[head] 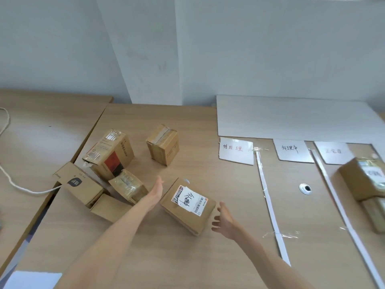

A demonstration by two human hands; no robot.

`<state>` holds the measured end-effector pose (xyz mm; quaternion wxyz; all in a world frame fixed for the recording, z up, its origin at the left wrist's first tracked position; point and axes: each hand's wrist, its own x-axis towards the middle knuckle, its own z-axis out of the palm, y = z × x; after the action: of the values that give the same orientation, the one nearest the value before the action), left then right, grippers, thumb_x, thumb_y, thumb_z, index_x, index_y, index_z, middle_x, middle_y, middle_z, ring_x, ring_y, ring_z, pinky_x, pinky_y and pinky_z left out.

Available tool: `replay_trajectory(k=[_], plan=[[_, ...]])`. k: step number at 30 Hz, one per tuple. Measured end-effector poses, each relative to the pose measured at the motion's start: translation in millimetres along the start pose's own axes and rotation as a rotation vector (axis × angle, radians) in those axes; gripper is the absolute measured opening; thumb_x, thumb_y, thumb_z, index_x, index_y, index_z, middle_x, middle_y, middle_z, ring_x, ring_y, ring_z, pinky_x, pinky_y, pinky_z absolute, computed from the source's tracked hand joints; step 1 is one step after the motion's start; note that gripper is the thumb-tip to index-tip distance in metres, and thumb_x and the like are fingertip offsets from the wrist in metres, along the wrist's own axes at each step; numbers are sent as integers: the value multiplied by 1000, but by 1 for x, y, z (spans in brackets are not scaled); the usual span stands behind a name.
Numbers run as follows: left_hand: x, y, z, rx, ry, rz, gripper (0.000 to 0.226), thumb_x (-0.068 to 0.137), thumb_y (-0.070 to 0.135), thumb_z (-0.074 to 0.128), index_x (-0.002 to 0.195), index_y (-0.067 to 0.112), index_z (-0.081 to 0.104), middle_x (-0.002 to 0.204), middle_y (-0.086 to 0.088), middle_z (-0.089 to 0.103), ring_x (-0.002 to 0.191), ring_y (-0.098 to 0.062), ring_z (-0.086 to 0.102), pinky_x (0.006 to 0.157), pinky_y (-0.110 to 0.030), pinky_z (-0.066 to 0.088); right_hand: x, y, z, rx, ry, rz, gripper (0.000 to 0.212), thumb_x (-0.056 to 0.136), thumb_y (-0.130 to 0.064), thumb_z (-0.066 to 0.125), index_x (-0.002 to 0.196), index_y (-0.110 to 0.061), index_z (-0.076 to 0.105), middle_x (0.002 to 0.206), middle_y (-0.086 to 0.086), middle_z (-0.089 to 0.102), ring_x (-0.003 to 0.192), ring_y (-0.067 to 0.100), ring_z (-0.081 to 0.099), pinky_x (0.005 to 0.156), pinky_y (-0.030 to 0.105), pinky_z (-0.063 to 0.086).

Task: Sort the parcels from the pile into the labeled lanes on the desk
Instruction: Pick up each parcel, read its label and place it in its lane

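Brown cardboard parcel (188, 205) bearing 1 white handwritten label lies flat, midway between the tabletop's (187, 259) left and right edges. Left hand (156, 189) and right hand (224, 220) flank it, fingers extended, gripping nothing.

You are facing a pale grey-white wall (62, 38) running behind everything; a squared column (145, 49) is jutting forward from it near the middle; soft, even light is falling across the surfaces. You are looking down on a light wood counter (187, 257); a second wooden table (41, 126) is sitting at its left, a dark gap showing between them; a white cord (12, 180) is trailing across that table; a round metal grommet (305, 188) is sitting in the counter's right half; a white board (291, 115) is lying flat at the back right.
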<state>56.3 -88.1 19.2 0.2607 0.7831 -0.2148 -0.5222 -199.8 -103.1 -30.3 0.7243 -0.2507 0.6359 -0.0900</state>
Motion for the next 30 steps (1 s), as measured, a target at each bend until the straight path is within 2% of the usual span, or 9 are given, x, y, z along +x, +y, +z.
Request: replay_trajectory(k=[2,4,9,15,20,24,27,28,30], plan=[[-4,-3,10,20,-74,-26,64,101,49,-1,152,19,24,157,-11,23,145,-26,18,117,-47,11,-3,1,8,-12,-60,-34,49,97,-54,30,116,-17,56,111,8,53,101,28,51,92,40,44],[-13,-13,23,35,-109,-65,65,100,53,0,153,19,18,159,-6,18,146,-24,17,118,-45,11,2,-5,12,-52,-52,-73,60,95,-60,26,118,-18,63,113,5,63,98,24,56,91,38,44],[-41,-51,38,-71,-210,-246,74,95,63,2,151,19,24,154,-7,32,139,-28,34,110,-46,28,23,-38,5,-270,73,-213,77,87,-71,17,140,-24,48,153,-1,41,135,18,39,113,37,27],[-50,-84,34,-195,-231,-355,78,91,71,6,154,26,7,154,-16,28,136,-35,37,107,-57,30,7,-59,16,-445,65,-264,64,102,-51,14,146,-14,44,146,4,44,140,24,34,114,39,21],[-38,-74,16,-53,-69,-294,78,89,73,8,154,30,2,161,-1,4,147,-26,13,118,-51,13,-3,-38,9,-312,161,-327,58,104,-41,14,153,-13,29,160,5,25,148,21,21,120,38,14],[-12,-45,6,42,2,-153,73,94,65,8,154,22,8,161,-2,1,148,-24,3,120,-45,1,-22,-19,4,-26,282,-192,55,104,-38,17,154,-15,21,160,2,24,147,23,22,119,41,17],[16,-26,15,96,-86,-42,73,97,58,4,154,12,15,160,-2,10,148,-20,11,121,-39,5,-42,-11,10,199,161,-36,50,104,-43,19,139,-16,42,137,9,49,133,29,42,107,44,35],[10,-14,22,122,-151,-14,75,96,58,2,153,11,17,160,-4,13,147,-20,14,121,-39,7,-50,-10,13,230,97,-21,47,103,-41,19,116,-13,54,113,10,60,115,26,54,95,39,44],[6,-8,43,170,-242,4,73,98,55,-1,151,11,23,158,-8,22,145,-21,21,120,-37,11,-60,-10,26,252,46,-37,47,102,-36,21,81,-12,57,71,4,63,75,18,53,68,28,41]])
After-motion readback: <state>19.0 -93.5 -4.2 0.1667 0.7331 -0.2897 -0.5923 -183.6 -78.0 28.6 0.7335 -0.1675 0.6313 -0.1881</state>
